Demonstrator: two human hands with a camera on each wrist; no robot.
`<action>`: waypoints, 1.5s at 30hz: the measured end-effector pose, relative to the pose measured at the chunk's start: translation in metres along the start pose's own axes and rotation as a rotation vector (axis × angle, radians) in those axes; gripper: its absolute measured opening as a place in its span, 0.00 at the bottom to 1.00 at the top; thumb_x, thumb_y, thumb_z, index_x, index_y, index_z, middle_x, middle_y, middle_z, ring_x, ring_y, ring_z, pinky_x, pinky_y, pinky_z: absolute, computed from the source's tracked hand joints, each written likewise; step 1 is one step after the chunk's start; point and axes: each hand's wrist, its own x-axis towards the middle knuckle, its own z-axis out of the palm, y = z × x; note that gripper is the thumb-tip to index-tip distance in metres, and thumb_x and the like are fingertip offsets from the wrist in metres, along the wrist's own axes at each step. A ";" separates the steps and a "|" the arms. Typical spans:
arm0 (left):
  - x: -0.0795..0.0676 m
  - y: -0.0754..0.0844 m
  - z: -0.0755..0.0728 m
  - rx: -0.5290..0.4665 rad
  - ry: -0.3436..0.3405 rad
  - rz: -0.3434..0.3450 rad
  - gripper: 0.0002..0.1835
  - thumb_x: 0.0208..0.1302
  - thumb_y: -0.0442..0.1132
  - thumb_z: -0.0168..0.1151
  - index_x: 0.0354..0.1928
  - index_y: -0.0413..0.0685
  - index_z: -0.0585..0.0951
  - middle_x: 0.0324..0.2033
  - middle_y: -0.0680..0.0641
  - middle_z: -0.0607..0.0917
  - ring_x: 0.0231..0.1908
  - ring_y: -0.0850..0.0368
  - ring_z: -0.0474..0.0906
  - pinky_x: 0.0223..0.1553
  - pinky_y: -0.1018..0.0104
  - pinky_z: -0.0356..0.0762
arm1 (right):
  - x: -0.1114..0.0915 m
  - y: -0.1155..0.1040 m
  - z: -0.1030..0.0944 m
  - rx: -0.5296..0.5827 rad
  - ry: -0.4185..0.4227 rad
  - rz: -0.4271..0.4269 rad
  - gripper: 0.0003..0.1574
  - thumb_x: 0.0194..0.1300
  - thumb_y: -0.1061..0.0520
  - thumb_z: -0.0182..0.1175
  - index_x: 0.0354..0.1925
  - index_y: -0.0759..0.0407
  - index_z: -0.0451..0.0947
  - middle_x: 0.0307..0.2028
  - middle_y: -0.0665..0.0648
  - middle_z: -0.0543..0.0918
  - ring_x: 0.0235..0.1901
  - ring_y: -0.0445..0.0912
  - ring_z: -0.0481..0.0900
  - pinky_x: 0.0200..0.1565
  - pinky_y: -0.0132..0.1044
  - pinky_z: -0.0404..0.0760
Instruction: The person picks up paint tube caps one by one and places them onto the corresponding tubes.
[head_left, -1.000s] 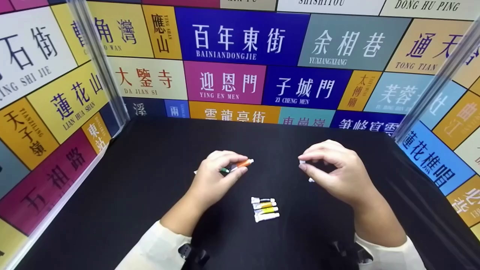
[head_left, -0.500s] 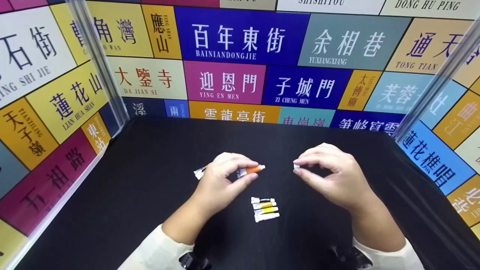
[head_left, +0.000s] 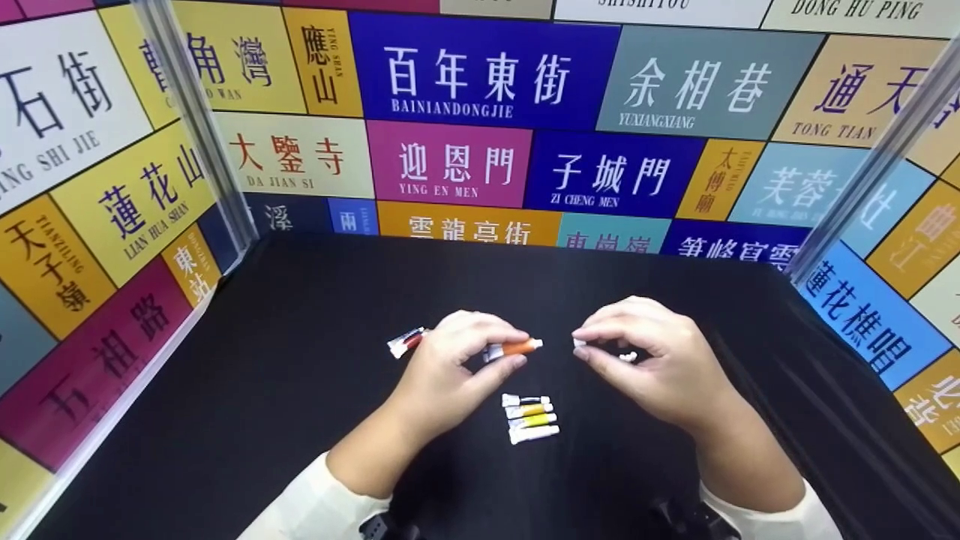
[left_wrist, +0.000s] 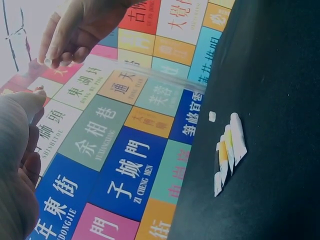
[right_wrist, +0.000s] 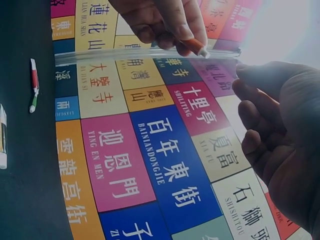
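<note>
My left hand (head_left: 454, 379) pinches a small orange paint tube (head_left: 517, 347) between thumb and fingers, its white tip pointing right. Facing it across a narrow gap, my right hand (head_left: 660, 364) pinches a small white cap (head_left: 578, 343). Tube and cap are apart, both held above the black table. In the right wrist view the orange tube's white nozzle (right_wrist: 204, 52) shows clearly. Behind my left hand lies a red paint tube (head_left: 409, 343), partly hidden; the right wrist view shows a green tube (right_wrist: 33, 105) at its end. Small white caps (head_left: 628, 356) lie beyond my right thumb.
Several paint tubes lie side by side in front of me, a white tube (head_left: 535, 434) nearest and yellow tube (head_left: 534, 421) behind it. Black cloth covers the table (head_left: 315, 300). Panels with printed signs (head_left: 480, 75) stand along its back and sides.
My left hand has moved right and slightly nearer with the orange tube, uncovering more of the red tube. The right hand has moved left with the cap, so the gap between them has narrowed.
</note>
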 end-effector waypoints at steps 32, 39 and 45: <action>0.003 0.021 0.006 0.002 0.019 0.144 0.13 0.65 0.41 0.78 0.50 0.52 0.91 0.45 0.53 0.93 0.50 0.59 0.87 0.58 0.64 0.81 | 0.003 -0.011 0.009 0.063 -0.016 -0.123 0.16 0.54 0.67 0.80 0.42 0.55 0.92 0.38 0.53 0.92 0.39 0.45 0.87 0.51 0.28 0.81; 0.002 0.022 0.006 0.006 0.031 0.159 0.14 0.62 0.39 0.80 0.50 0.52 0.92 0.43 0.54 0.94 0.48 0.60 0.87 0.56 0.64 0.82 | 0.002 -0.012 0.010 0.041 -0.025 -0.104 0.11 0.59 0.61 0.80 0.41 0.53 0.92 0.37 0.51 0.93 0.38 0.44 0.88 0.50 0.28 0.82; 0.002 0.024 0.006 0.009 0.030 0.153 0.14 0.62 0.39 0.80 0.49 0.52 0.92 0.43 0.53 0.93 0.48 0.59 0.87 0.57 0.64 0.82 | 0.000 -0.012 0.011 0.010 -0.030 -0.039 0.06 0.62 0.59 0.78 0.37 0.50 0.93 0.34 0.47 0.92 0.36 0.43 0.87 0.46 0.29 0.82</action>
